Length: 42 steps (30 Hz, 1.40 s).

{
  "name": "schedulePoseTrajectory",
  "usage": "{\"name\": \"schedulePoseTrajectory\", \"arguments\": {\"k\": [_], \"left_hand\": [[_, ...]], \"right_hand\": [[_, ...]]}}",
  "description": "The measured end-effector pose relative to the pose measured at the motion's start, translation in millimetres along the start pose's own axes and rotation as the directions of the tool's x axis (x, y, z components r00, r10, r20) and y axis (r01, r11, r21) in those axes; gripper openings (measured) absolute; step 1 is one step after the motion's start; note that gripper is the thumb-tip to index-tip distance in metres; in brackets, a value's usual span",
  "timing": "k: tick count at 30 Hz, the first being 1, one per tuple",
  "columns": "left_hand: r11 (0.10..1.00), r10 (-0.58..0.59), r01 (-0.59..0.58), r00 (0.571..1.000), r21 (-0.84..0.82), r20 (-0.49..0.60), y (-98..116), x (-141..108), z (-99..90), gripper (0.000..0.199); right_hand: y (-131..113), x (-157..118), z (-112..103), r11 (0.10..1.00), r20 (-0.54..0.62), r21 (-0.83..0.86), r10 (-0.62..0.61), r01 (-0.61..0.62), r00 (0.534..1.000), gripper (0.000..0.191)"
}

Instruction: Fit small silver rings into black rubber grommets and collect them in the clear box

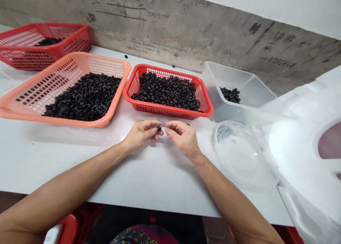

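Between the thumb and fingers of my left hand (142,134) is a small black knob-like part (159,128). Close beside it, my right hand (183,137) is pinched, and whatever lies between its fingertips is too small to make out. Both hands are held over the white table (157,180), just in front of a red basket (167,110) full of round black parts (167,91) with holes. Left of that, an orange basket (103,121) holds many small black pieces (85,96).
A round clear dish (239,162) with tiny silvery pieces (224,133) sits to the right. Behind it, a clear bin (234,73) contains black parts (230,94). Another red basket (77,41) stands far left. A bulky white object (293,141) fills the right side. The concrete wall (160,27) bounds the back.
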State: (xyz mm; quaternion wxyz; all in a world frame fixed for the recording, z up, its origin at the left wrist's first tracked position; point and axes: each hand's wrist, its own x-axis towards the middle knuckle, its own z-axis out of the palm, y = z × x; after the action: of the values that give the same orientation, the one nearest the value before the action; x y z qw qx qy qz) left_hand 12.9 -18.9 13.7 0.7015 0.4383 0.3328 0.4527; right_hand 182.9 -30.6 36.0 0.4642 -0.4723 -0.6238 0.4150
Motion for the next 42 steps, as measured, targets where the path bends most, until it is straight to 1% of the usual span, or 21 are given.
{"name": "schedulePoseTrajectory", "arguments": {"k": [3,6,11,14,17,18,20,23,25,27,28,30,32,33,34,35,38,40,42], "left_hand": [[0.993,-0.093,0.094,0.996,-0.074,0.006,3,-1,1.9,0.023],[0.986,-0.136,0.137,0.990,-0.096,0.023,5,-2,3.7,0.020],[0.987,-0.145,0.148,0.988,-0.061,0.046,5,-3,4.7,0.019],[0.988,-0.141,0.145,0.988,-0.061,0.056,3,-3,4.3,0.021],[0.988,-0.132,0.138,0.988,-0.066,0.076,2,-3,4.2,0.022],[0.988,-0.132,0.138,0.988,-0.067,0.085,2,-3,4.2,0.022],[0.987,-0.138,0.146,0.985,-0.070,0.106,2,-4,4.7,0.022],[0.983,-0.158,0.169,0.976,-0.070,0.147,2,-6,5.8,0.022],[0.980,-0.175,0.187,0.970,-0.061,0.166,3,-6,6.2,0.020],[0.976,-0.186,0.201,0.968,-0.079,0.171,5,-6,5.0,0.019],[0.975,-0.178,0.197,0.971,-0.106,0.161,7,-5,3.5,0.018],[0.970,-0.137,0.156,0.985,-0.189,0.108,11,-1,-1.6,0.020],[0.957,-0.082,0.085,0.996,-0.276,0.020,15,4,-8.7,0.023],[0.949,-0.064,0.053,0.998,-0.310,-0.024,16,7,-12.7,0.022],[0.941,-0.052,0.027,0.996,-0.337,-0.066,18,10,-16.6,0.021],[0.933,-0.044,0.005,0.994,-0.359,-0.101,19,12,-20.3,0.018],[0.918,-0.038,-0.030,0.986,-0.395,-0.164,22,17,-28.9,0.011],[0.912,-0.034,-0.046,0.982,-0.408,-0.187,23,19,-32.1,0.012],[0.907,-0.031,-0.062,0.977,-0.417,-0.212,24,20,-33.7,0.015]], "right_hand": [[0,0,1,1.000,0.002,-0.006,-0.004,0.004,1.000,0.011],[2,0,2,1.000,0.002,-0.023,-0.010,0.010,1.000,0.011],[2,-3,2,0.999,0.076,-0.036,-0.025,0.028,0.997,0.010],[0,-4,2,0.990,0.107,-0.120,-0.057,0.070,0.993,0.010],[1,-4,2,0.970,0.108,-0.218,-0.085,0.107,0.991,0.012],[2,-4,2,0.969,0.111,-0.224,-0.077,0.100,0.991,0.013],[4,-2,2,0.984,0.123,-0.172,-0.030,0.051,0.992,0.013],[5,1,1,0.996,0.173,-0.035,0.090,-0.085,0.981,0.015],[5,2,0,0.988,0.209,0.010,0.148,-0.154,0.967,0.020],[5,4,-2,0.986,0.220,0.014,0.161,-0.169,0.962,0.023],[7,5,-3,0.988,0.200,-0.001,0.149,-0.152,0.968,0.023],[11,7,-6,0.993,0.107,-0.082,0.093,-0.085,0.990,0.019],[18,8,-7,0.974,0.002,-0.227,-0.011,0.011,1.000,0.014],[21,8,-7,0.948,-0.019,-0.311,-0.077,0.067,0.997,0.013],[24,8,-6,0.912,-0.008,-0.390,-0.145,0.130,0.989,0.013],[27,7,-4,0.867,0.030,-0.458,-0.208,0.199,0.978,0.015],[31,5,2,0.713,0.213,-0.581,-0.331,0.392,0.919,0.023],[31,4,4,0.636,0.277,-0.618,-0.374,0.462,0.885,0.025],[31,6,3,0.594,0.267,-0.650,-0.405,0.474,0.874,0.027]]}}
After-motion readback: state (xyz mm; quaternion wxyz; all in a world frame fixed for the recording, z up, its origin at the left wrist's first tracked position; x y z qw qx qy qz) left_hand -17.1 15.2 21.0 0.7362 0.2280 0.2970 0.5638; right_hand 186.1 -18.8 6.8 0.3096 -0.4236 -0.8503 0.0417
